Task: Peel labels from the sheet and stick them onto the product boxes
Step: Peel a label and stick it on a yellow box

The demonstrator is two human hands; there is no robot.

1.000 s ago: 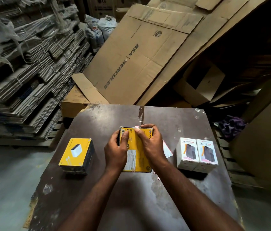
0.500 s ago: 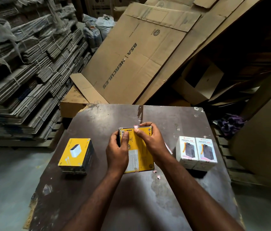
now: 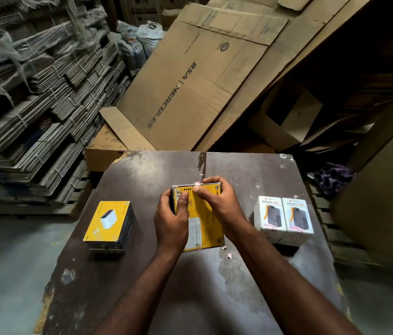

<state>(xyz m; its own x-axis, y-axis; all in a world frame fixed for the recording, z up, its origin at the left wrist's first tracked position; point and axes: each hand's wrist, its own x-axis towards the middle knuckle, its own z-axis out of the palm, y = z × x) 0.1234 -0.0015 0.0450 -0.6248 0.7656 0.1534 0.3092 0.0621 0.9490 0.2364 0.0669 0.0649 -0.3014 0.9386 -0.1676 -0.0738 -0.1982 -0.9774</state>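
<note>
A packaging warehouse or storeroom: tied bundles of flattened cartons (image 3: 45, 112) fill the left of the frame on wooden pallets (image 3: 33, 207). Big flattened cardboard sheets (image 3: 190, 97) lean across the top, with sacks (image 3: 140, 42) behind. A scuffed desk (image 3: 142, 180) on bare concrete floor (image 3: 9, 274) carries retail product boxes (image 3: 283, 216).

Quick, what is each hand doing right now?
Left hand: grips the yellow box.
Right hand: holds the same box, thumb pressing a small label.

Centre box (image 3: 201, 215) on table (image 3: 142, 286); stack (image 3: 109, 221) left, paired boxes (image 3: 284, 218) right.
</note>
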